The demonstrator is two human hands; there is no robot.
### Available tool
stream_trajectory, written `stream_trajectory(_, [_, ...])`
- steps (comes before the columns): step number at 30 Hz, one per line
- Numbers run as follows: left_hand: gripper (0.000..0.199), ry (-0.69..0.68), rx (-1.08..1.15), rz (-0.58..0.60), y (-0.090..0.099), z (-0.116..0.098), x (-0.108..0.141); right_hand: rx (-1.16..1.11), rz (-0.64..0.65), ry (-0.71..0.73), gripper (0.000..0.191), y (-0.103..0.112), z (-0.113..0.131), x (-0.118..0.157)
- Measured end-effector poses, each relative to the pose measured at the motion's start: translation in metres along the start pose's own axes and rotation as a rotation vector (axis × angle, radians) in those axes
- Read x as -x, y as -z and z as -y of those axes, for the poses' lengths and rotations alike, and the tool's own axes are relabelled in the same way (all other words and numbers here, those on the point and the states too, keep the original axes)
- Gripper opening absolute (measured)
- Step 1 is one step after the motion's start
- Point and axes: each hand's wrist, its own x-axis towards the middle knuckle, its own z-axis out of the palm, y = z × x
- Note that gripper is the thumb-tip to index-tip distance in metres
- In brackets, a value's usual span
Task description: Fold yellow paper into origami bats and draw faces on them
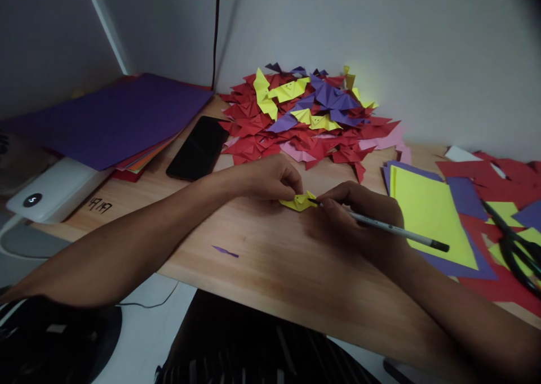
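Observation:
A small folded yellow paper piece (299, 202) lies on the wooden table (253, 282), a dark dot marked on it. My left hand (274, 178) has its fingers closed on the piece's left end. In my right hand (363, 209) is a white pen (397, 231) with a dark cap end, its tip touching the right side of the yellow paper. Behind both hands rises a heap of folded paper shapes (296, 114) in red, yellow, purple and pink, some with small dots drawn on.
A black phone (198, 148), a white power bank (57, 190) and purple sheets (122, 116) are at the left. Yellow sheets (431, 215), red scraps (499, 181) and scissors (513, 246) lie at the right. A purple sliver (225, 251) rests near the front edge.

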Motion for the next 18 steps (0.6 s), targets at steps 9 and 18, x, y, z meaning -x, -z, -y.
stream_trajectory(9, [0.025,0.024,0.003,0.002,0.0004,-0.0002,0.0001,0.009,0.028,-0.016,0.007,-0.0002,0.0013,-0.001])
stream_trajectory(18, [0.026,0.004,-0.024,0.001,0.0006,0.0004,-0.0001,0.011,0.033,0.006,0.008,-0.0016,-0.0002,-0.0011])
